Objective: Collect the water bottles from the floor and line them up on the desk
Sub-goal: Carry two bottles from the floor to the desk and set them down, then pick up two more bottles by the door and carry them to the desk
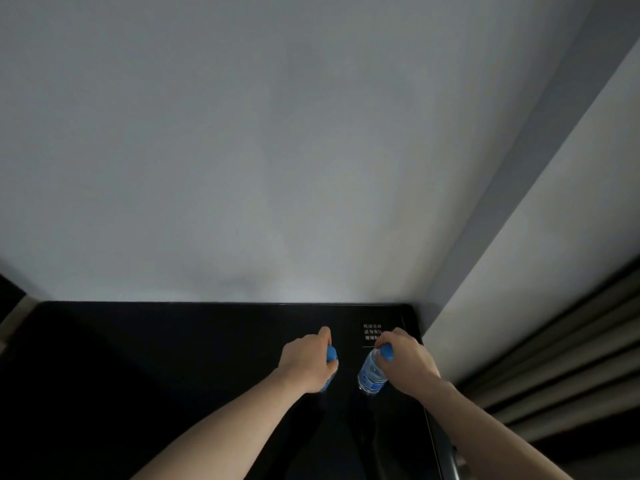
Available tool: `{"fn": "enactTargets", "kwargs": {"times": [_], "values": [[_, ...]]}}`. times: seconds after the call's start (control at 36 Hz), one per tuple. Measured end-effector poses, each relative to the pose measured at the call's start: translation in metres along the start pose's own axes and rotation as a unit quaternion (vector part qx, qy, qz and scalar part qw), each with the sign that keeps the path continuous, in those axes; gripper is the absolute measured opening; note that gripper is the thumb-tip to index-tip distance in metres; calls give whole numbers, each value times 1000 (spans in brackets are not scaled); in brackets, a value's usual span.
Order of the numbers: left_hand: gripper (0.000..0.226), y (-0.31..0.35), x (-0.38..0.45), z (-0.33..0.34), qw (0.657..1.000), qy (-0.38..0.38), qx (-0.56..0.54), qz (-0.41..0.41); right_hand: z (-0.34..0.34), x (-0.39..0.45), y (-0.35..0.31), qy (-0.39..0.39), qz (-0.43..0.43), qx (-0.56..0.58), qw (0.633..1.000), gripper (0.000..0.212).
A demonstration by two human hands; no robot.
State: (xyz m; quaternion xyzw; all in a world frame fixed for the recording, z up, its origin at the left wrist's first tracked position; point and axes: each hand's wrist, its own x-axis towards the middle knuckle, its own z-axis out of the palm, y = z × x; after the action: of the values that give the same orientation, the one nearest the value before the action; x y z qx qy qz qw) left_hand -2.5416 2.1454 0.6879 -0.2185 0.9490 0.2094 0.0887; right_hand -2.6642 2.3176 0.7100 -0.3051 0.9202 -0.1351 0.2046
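- 2 water bottles, both in the lower centre-right of the frame, over the back right corner of the black tabletop (173,358).
- Right bottle (371,375): clear body, blue label and blue cap. Long axis near vertical, cap up, top leaning slightly toward the right of frame. Base appears at or just above the tabletop; contact cannot be confirmed.
- Left bottle (331,355): mostly hidden by the hand; only the blue cap and a sliver of body show. Cap up, axis judged roughly upright.
- Right hand (407,362): grip closed around the neck below the cap.
- Left hand (306,363): grip wrapped around the upper body, index finger extended.
- Judgement: holds near the top keep the bases free for setting down upright, side by side.
- White printed notice (372,332) just behind the right bottle; wall (277,150) beyond.
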Motion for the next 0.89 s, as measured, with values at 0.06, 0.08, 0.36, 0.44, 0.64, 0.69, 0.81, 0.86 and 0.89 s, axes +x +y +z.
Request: {"fn": "enactTargets", "kwargs": {"times": [0.06, 0.08, 0.36, 0.44, 0.64, 0.69, 0.81, 0.86, 0.89], "values": [[32, 0, -3, 0, 1000, -4, 14, -5, 0, -3, -2, -7, 0, -23, 1000, 34], [34, -1, -5, -1, 1000, -5, 17, -6, 0, -5, -5, -4, 3, -29, 1000, 40], [48, -43, -54, -30, 1000, 17, -14, -4, 17, -40, -63, 55, -66, 22, 996, 47], [47, -79, -94, -41, 999, 43, -25, -19, 30, -49, -97, 22, -118, 41, 992, 43], [46, -198, -206, -66, 992, 101, -11, -73, 80, -73, -208, -52, -201, 32, 978, 51], [48, -236, -239, -75, 991, 103, -14, -83, 98, -82, -245, -73, -211, 34, 974, 54], [54, -305, -300, -95, 988, 110, -30, -100, 135, -98, -319, -109, -228, 22, 967, 58], [55, -334, -326, -104, 986, 119, -31, -117, 149, -104, -352, -117, -235, 14, 965, 61], [56, -347, -338, -107, 984, 123, -28, -125, 156, -106, -368, -120, -240, 11, 963, 62]]}}
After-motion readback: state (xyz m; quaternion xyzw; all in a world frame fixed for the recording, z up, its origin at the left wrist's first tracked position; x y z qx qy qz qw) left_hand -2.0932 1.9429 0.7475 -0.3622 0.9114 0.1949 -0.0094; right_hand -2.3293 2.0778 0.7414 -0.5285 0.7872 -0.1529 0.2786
